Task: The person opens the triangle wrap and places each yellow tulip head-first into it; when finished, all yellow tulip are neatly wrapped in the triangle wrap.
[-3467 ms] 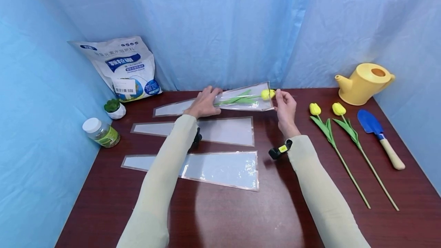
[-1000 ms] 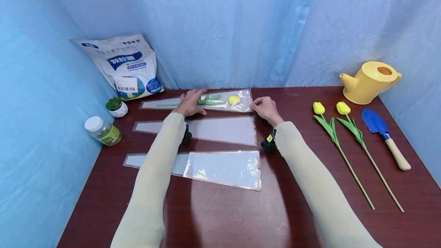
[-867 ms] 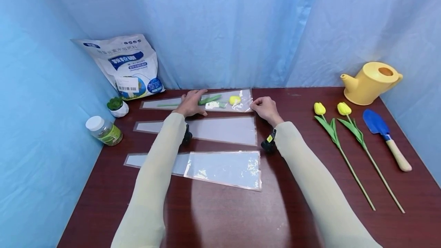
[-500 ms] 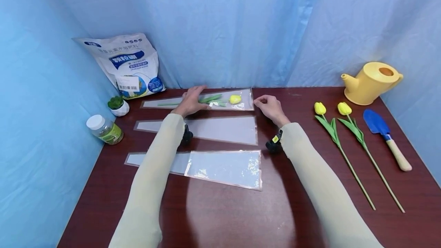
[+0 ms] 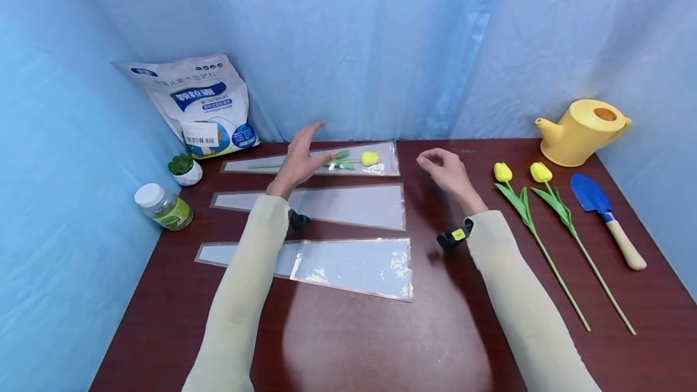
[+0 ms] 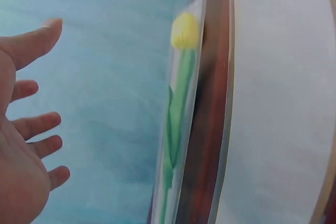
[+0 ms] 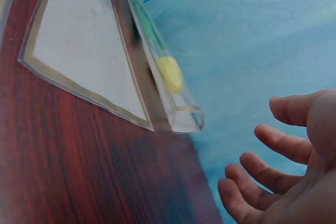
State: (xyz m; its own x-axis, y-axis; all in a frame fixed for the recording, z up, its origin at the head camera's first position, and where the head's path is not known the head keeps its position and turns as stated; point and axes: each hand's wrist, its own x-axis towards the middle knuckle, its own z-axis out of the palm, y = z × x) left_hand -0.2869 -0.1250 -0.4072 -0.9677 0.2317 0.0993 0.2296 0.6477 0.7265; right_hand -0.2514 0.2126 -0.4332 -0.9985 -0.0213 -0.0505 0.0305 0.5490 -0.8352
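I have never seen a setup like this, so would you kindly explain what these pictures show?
There is no machine here, only a person's bare left hand and right hand. The wide picture comes from a camera worn on the head; the two closer ones come from cameras on the wrists. On the dark red table lie three clear, tapered pouches: the far pouch holds a yellow tulip; no flower shows in the middle pouch or near pouch. To the right are two loose tulips, a blue trowel and a yellow watering can; at the left, a printed bag, a small potted plant and a jar. Neither hand holds anything: the left one is over the far pouch, the right one beside its wide end.
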